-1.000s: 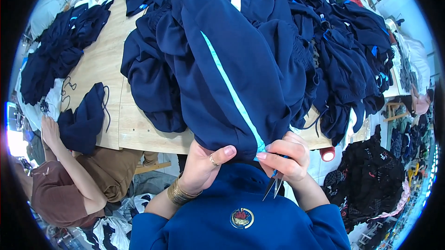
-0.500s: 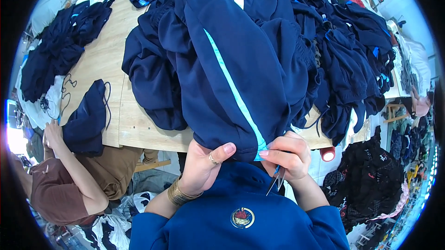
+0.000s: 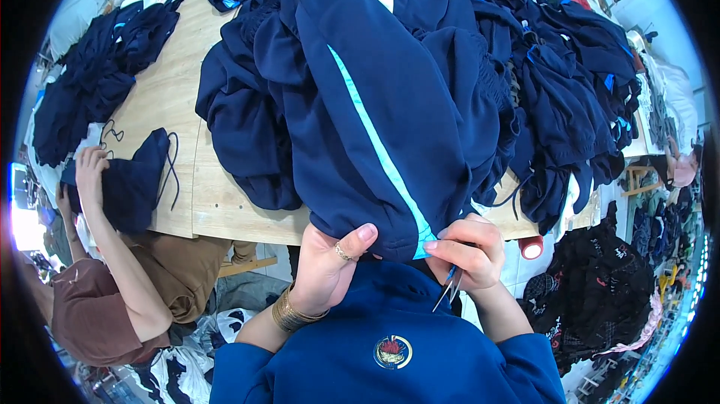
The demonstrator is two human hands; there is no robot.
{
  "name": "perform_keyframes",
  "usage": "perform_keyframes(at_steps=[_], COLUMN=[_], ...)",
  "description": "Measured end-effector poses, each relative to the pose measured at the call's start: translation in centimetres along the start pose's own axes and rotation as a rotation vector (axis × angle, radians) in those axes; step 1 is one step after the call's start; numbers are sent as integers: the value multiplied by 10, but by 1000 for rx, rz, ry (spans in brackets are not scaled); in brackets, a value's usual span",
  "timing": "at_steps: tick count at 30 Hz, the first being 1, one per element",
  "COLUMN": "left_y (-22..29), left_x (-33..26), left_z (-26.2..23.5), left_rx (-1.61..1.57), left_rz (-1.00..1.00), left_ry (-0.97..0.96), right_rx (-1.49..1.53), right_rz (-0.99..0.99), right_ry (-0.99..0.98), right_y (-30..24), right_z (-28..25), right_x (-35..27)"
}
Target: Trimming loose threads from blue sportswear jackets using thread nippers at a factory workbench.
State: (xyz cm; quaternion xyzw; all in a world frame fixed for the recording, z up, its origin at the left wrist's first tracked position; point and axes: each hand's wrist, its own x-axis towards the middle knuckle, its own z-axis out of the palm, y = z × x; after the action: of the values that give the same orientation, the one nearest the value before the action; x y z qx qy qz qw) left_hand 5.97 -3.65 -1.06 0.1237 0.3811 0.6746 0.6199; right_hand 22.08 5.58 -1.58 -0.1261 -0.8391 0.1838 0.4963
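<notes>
Spread before me at the table's near edge is a navy garment [image 3: 375, 127] with a light-blue stripe [image 3: 375, 145] running down to its hem. My left hand [image 3: 330, 269], wearing a ring and bracelets, grips the hem, thumb on top and fingers hidden beneath the cloth. At the lower end of the stripe, my right hand [image 3: 471, 252] pinches the hem between thumb and finger. A small pair of thread snips [image 3: 450, 288] is tucked in that same hand, its blades pointing down toward me.
More navy garments [image 3: 562, 104] pile up on the right of the wooden table [image 3: 169, 82], others [image 3: 90, 89] at its far left. A co-worker [image 3: 112, 276] handles navy cloth [image 3: 142, 179] on my left. Black clothing [image 3: 592, 291] is heaped low on the right.
The co-worker's hands have moved up and farther over the navy cloth. My own hands stay at the hem; the snips in my right hand have turned slightly.
</notes>
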Motion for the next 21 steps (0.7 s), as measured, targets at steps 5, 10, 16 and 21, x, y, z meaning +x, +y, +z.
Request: perform_keyframes(at_steps=[5,10,16,21], left_y=[2,-1,-1,-1], left_x=[0,2,3,2], left_z=[2,8,8,10], left_rx=[43,60,67,71], left_rz=[-24,49,81,96], left_ry=[-8,2,19,8], right_rx=[-1,-38,173,324], right_rz=[-3,8,474,852], right_ry=[-61,-113,-466,-408], right_y=[1,3,-11,-26], right_z=[-3,-4,-27,-36], right_x=[-2,4,30,34])
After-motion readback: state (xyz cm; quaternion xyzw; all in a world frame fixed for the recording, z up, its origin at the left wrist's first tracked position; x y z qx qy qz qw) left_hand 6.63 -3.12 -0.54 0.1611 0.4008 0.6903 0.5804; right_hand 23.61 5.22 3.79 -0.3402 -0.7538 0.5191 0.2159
